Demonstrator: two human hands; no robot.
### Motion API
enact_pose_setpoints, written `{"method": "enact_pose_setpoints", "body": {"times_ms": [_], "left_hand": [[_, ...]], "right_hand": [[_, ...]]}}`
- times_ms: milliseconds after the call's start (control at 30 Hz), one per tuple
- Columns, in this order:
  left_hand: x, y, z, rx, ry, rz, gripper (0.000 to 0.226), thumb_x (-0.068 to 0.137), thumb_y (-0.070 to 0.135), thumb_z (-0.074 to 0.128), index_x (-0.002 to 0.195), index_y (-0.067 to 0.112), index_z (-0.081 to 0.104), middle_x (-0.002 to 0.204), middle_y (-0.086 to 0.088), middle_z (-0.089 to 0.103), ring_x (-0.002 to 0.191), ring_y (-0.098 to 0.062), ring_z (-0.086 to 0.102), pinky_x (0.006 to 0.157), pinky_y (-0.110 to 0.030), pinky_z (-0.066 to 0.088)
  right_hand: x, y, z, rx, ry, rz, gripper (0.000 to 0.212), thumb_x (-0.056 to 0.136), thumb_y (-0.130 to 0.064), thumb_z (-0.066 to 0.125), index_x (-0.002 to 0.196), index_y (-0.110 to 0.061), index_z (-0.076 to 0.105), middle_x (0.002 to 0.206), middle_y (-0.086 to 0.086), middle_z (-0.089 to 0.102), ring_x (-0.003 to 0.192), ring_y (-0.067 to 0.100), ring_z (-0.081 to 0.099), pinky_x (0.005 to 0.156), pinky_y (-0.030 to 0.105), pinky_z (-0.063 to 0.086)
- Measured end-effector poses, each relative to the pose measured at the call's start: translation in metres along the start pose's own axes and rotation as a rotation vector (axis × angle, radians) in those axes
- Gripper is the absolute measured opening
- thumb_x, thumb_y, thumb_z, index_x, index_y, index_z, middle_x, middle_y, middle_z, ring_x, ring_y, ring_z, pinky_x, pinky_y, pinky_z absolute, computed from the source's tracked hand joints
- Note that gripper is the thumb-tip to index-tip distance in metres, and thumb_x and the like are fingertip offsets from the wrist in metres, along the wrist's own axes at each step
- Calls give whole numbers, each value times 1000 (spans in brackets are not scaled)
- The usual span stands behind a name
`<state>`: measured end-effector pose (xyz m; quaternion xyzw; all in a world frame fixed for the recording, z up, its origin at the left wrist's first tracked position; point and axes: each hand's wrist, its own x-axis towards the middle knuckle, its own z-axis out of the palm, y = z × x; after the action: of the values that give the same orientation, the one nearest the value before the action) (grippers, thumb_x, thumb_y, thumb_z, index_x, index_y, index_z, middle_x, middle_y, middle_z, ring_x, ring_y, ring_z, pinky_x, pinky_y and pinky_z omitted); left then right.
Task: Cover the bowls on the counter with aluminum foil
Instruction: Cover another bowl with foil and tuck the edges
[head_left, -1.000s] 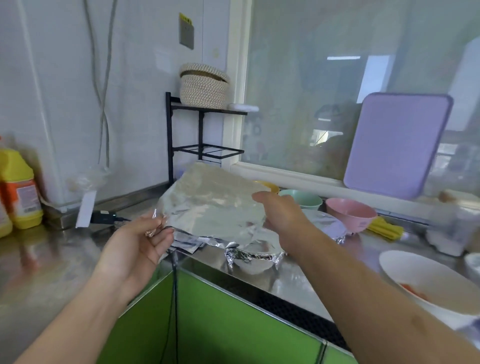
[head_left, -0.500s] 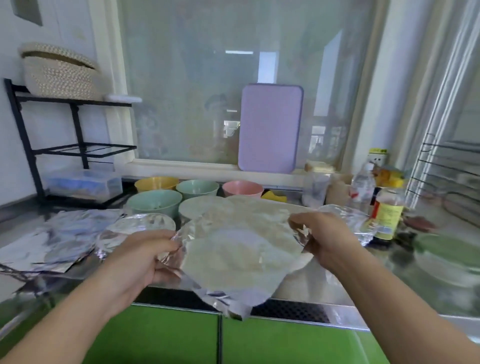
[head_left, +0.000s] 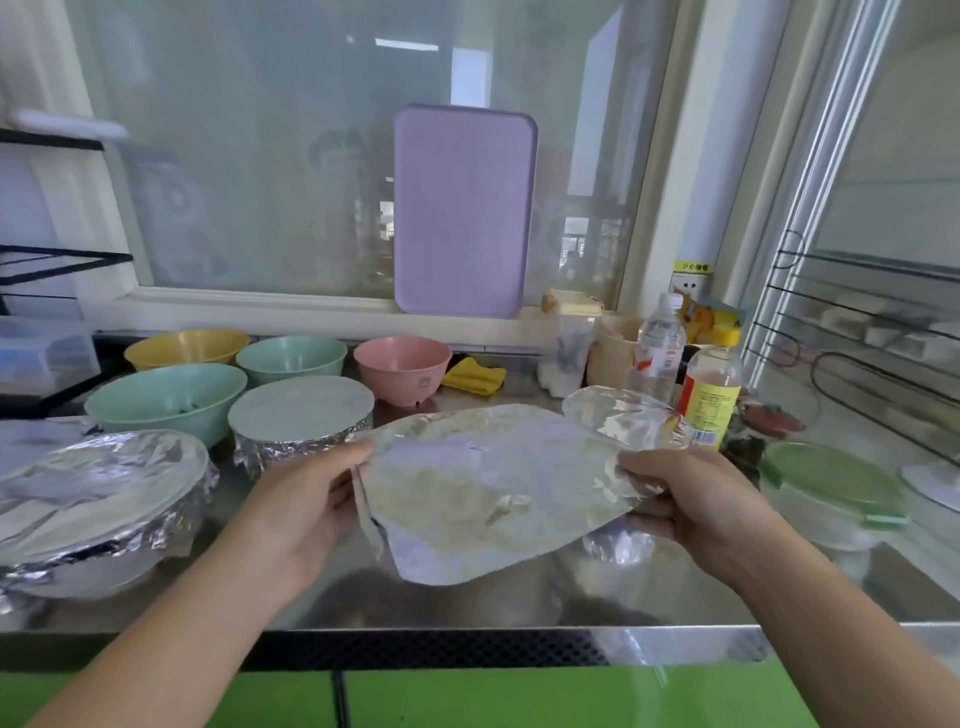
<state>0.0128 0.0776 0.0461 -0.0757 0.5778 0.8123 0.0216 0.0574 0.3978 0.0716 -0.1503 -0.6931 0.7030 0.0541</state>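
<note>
A loose sheet of aluminum foil hangs flat above the steel counter. My left hand pinches its left edge and my right hand grips its right edge. Two foil-covered bowls stand to the left: a large one at the front and a smaller one behind it. Another foil-covered bowl shows behind the sheet on the right. Uncovered bowls sit at the back: a big green one, a yellow one, a green one and a pink one.
A purple cutting board leans on the window. Bottles and jars crowd the back right. A container with a green lid stands at the right. A yellow cloth lies by the pink bowl. A black rack is at far left.
The view has swung right from the foil pile toward the bowls. Both hands carried the foil sheet to the right and lowered it flat over the middle of the counter.
</note>
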Motion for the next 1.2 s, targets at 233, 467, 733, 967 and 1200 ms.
{"method": "enact_pose_setpoints", "body": {"times_ms": [233, 467, 733, 967, 1200], "left_hand": [[17, -13, 2, 194, 15, -40, 24, 96, 3, 68, 72, 6, 67, 70, -3, 69, 62, -11, 67, 51, -22, 50], [28, -2, 13, 269, -10, -34, 15, 82, 14, 83, 85, 1, 76, 86, -9, 77, 81, -22, 74, 84, -31, 59], [20, 3, 26, 386, -8, -13, 16, 88, 5, 78, 77, -4, 73, 70, -16, 62, 45, -20, 55, 40, -20, 45], [9, 5, 17, 522, -79, -2, 30, 90, 17, 74, 70, -3, 63, 68, -16, 47, 49, -19, 41, 47, -20, 37], [4, 6, 11, 595, -8, 58, 43, 94, 22, 75, 58, 3, 62, 55, -11, 55, 48, -20, 49, 55, -26, 38]], "right_hand": [[14, 13, -2, -72, -170, 86, 12, 97, -13, 66, 101, -2, 65, 89, 8, 69, 87, 43, 78, 66, 39, 59], [33, 0, 11, 52, -143, 138, 17, 96, -14, 71, 100, 2, 74, 86, 10, 70, 63, 17, 68, 62, 27, 52], [33, 12, 17, -53, -124, 54, 19, 98, -14, 70, 87, 2, 72, 78, 19, 65, 62, 25, 60, 56, 34, 36], [16, 15, 16, -14, -89, 58, 19, 100, -20, 69, 92, -7, 81, 99, 14, 80, 87, 39, 76, 84, 49, 54], [3, 21, 13, -64, -10, 44, 51, 83, -27, 78, 113, 13, 66, 111, 36, 71, 98, 62, 67, 84, 59, 53]]}}
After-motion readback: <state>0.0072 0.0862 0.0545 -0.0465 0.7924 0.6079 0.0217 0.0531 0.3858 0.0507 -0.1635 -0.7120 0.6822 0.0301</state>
